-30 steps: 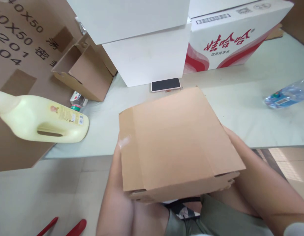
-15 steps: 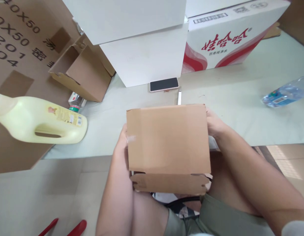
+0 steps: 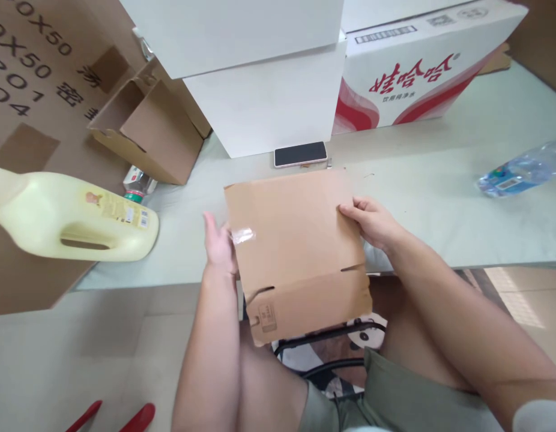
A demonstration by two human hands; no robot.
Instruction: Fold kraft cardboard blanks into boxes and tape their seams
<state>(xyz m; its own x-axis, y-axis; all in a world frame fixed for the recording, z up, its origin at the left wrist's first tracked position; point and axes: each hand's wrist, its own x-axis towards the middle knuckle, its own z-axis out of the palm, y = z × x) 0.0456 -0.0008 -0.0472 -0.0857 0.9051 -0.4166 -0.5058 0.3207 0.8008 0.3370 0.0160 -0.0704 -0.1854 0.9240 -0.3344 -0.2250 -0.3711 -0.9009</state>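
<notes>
A brown cardboard box (image 3: 296, 228), looking flattened, is held tilted between my hands over the table's front edge. Its lower flap (image 3: 309, 309) has slots and a small printed mark, and clear tape shines on its left side. My right hand (image 3: 370, 222) is closed on the right edge, thumb on top. At the left edge, my left hand (image 3: 221, 247) supports the box with its thumb raised off the cardboard; its other fingers are mostly hidden behind. Beyond the box lie a phone (image 3: 300, 155) and the tip of a thin metal-ended tool (image 3: 329, 162), mostly covered.
White cartons (image 3: 269, 108) stand at the back, beside a red-and-white water carton (image 3: 395, 90). An open small box (image 3: 161, 132), a yellow jug (image 3: 120, 240) and a small bottle (image 3: 136, 186) are at left. A plastic bottle (image 3: 516, 174) lies at right.
The box has gone from standing open to looking flattened, tilting and shifting slightly left. My right hand has moved left onto its edge. The left thumb has lifted away.
</notes>
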